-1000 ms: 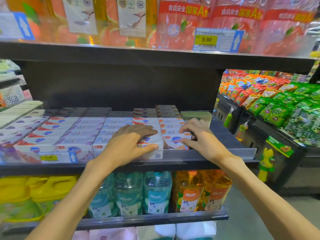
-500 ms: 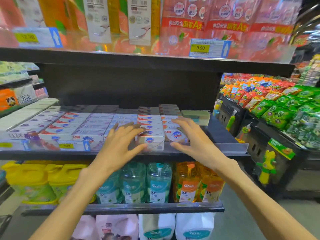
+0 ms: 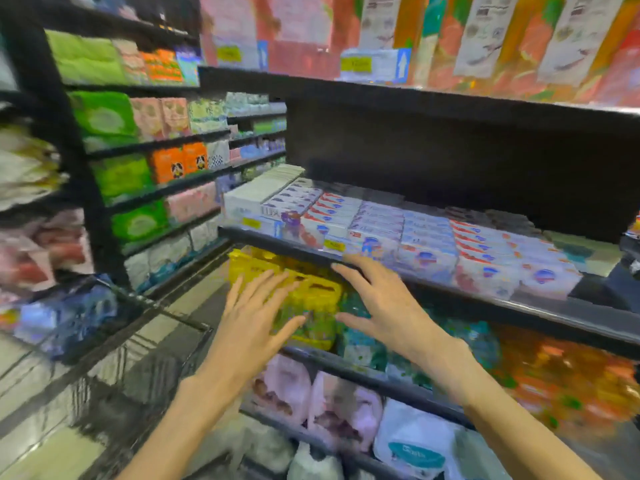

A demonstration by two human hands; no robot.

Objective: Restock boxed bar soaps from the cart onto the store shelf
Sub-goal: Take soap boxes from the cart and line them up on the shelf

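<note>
now both hands — left (image 3: 254,317), right (image 3: 384,306) — hang spread open, empty, below the soap boxes (image 3: 426,244).

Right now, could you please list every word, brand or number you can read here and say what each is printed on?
"LUX": on the front of a soap box at the left end of the soap shelf.
Yellow price tags on the shelf edges: too blurred to read.
Print on all other packages, including the white pouch: too blurred to read.

Single head view, close to shelf (image 3: 450,289), looking forward and down, tilted. Soap boxes (image 3: 426,244) centre-right, cart (image 3: 114,368) near left, aisle shelving far left. Both forearms enter from bottom. Frame motion-blurred.
</note>
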